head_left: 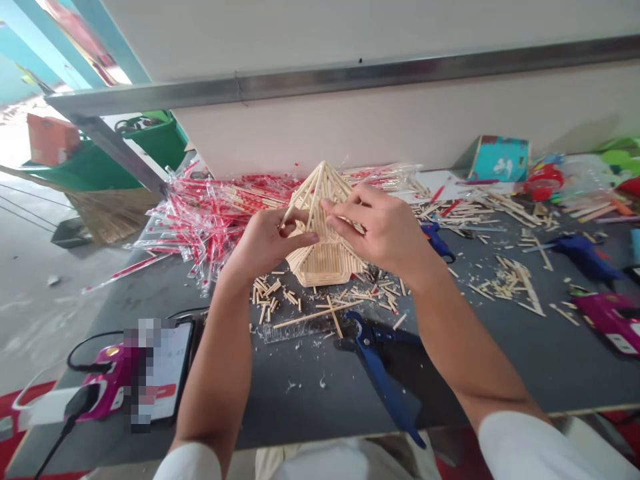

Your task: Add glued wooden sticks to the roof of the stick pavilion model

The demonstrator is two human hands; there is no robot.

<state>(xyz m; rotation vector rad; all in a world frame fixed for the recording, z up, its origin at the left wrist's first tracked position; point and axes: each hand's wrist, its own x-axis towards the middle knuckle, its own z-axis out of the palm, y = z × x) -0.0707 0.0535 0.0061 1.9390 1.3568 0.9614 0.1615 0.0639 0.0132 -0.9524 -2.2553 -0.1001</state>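
A: Hold?
B: Left fingers [299, 235] clamped on a loose stick [294, 208]; right fingers [340, 212] together on the stick frame [325, 261], mid-frame on the worktop [295, 400].
A: Handling?
B: Light, stiff, brittle joints likely. Best grip: the low base [325, 275], not the thin apex.

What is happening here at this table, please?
A person is working with both hands on a tall, pointed frame of thin wooden sticks on a dark workbench. The left hand holds one stick against the frame, and the right hand has its fingers on the frame's side. Loose cut stick pieces lie nearby, with blue-handled cutters and a pile of plastic-wrapped sticks.
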